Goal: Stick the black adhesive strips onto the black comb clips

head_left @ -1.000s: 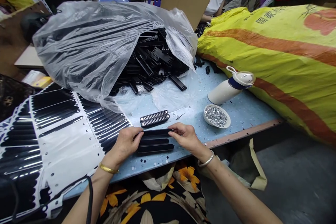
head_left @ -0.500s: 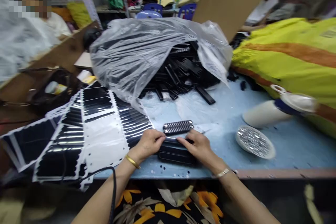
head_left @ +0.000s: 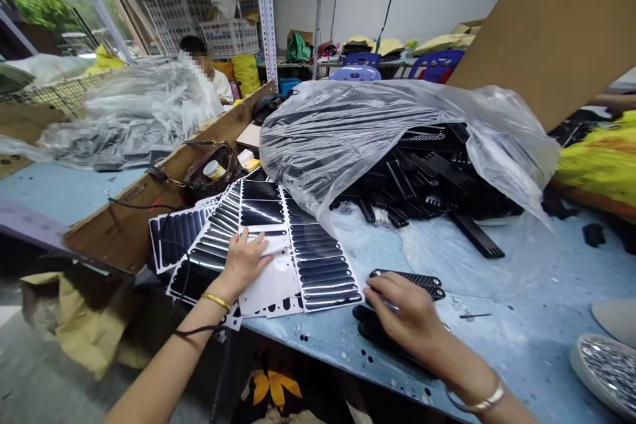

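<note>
My left hand (head_left: 247, 257) lies over a white backing sheet (head_left: 271, 285) with rows of glossy black strip stickers, its fingers apart and touching the sheet near a remaining black strip. Beside it is another sheet of black strips (head_left: 322, 265). My right hand (head_left: 405, 311) is curled, thumb and fingers closed together. A thin, pale thing shows at the fingers, too small to name. Just behind that hand rests a black, long piece with a woven pattern and round ends (head_left: 410, 280). Plain black long pieces (head_left: 370, 326) lie under and beside the hand, partly hidden.
A clear plastic bag (head_left: 318, 139) spills a heap of black slotted pieces (head_left: 422, 179). One piece (head_left: 477, 233) lies in front. At right stands a bowl of shiny small parts (head_left: 609, 371). A thin dark rod (head_left: 476, 315) lies nearby. A handbag (head_left: 218, 165) sits behind the sheets.
The view has turned left. My left hand has left the black pieces and moved left onto the sticker sheet. My right hand stays by the black pieces, its fingers curled.
</note>
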A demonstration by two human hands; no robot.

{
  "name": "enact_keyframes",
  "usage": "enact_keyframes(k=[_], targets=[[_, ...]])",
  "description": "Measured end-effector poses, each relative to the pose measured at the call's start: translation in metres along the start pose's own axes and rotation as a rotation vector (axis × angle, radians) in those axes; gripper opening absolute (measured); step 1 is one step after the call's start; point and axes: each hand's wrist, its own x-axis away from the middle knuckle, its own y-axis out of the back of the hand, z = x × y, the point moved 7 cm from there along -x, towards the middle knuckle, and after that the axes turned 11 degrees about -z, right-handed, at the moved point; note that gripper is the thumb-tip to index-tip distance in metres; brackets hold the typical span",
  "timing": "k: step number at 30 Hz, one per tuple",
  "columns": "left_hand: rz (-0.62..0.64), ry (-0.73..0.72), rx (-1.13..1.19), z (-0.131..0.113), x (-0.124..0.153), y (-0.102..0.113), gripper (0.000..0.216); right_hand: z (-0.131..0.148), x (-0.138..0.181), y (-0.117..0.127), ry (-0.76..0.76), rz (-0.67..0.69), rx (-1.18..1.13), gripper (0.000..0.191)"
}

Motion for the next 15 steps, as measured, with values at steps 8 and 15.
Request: enact_keyframes(k=[8,15], targets=[[-0.155,-0.002,0.254,-0.061,0.045,0.025,0.031,0.061,-0.045,-0.108,0.193,0.443,0.053,0.025],[-0.231,0.893,0.904,0.009,0.069,0.024,0.039,0.045,-0.029,-0.093,0.208,0.267,-0.125,0.036]])
